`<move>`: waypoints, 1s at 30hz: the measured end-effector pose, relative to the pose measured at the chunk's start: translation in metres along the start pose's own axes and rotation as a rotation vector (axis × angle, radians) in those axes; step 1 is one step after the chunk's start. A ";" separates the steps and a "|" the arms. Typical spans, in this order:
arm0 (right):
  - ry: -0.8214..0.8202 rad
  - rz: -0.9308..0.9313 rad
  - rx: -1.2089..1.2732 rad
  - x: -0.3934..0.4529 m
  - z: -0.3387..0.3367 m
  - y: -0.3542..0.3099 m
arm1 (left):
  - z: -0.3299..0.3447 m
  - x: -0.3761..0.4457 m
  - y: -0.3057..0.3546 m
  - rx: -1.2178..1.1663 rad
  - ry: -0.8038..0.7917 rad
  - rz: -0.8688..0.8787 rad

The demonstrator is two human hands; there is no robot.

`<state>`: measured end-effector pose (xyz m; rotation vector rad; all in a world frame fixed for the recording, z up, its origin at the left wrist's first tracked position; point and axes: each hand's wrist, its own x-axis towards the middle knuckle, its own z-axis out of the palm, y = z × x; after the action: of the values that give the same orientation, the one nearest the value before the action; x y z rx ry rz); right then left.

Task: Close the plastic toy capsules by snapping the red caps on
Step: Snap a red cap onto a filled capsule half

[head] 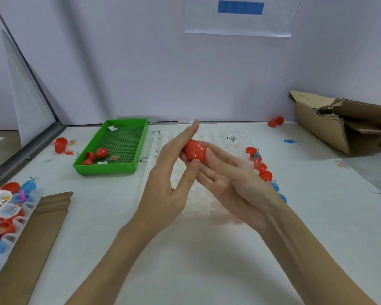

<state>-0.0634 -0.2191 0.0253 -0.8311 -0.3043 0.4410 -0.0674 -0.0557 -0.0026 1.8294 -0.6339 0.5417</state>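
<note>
Two hands meet above a clear blister tray [163, 137] at mid-table, a red capsule [195, 150] between them. Left hand [169, 179]: fingers straight and upright against the capsule's far-left side, thumb tip pressing its lower edge. Right hand [227, 179]: palm up, capsule resting on the fingers, thumb pressing its right side. Capsule looks closed, seam not clear.

Green tray [139, 137] back left of the hands holds three red halves [96, 156], a small toy packet and paper slips. More red halves [61, 145] lie on the table left of it. A row of red caps [261, 164] with blue bits sits just right of the right hand. Two red pieces [275, 121] near the back wall. Torn cardboard box [330, 122] far right. Near left edge, a rack of red and blue capsules [7, 205] beside flat cardboard [44, 227].
</note>
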 end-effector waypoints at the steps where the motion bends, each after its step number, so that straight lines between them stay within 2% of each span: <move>1: -0.010 0.007 0.018 0.000 0.001 0.001 | 0.001 0.000 0.002 0.007 0.007 0.016; 6: -0.078 0.057 0.134 0.002 0.004 0.007 | 0.001 0.001 0.006 0.045 0.107 0.101; 13: -0.158 0.129 0.203 0.002 0.003 0.012 | 0.002 -0.001 0.010 -0.027 0.117 0.039; 17: -0.153 0.108 0.133 0.003 -0.002 0.010 | 0.002 0.000 0.011 -0.006 0.103 0.052; 30: -0.163 0.043 0.175 0.008 0.002 0.022 | 0.004 -0.001 0.016 0.156 0.192 0.095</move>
<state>-0.0632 -0.2007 0.0109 -0.6324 -0.3934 0.5690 -0.0778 -0.0638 0.0068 1.8709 -0.5626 0.8394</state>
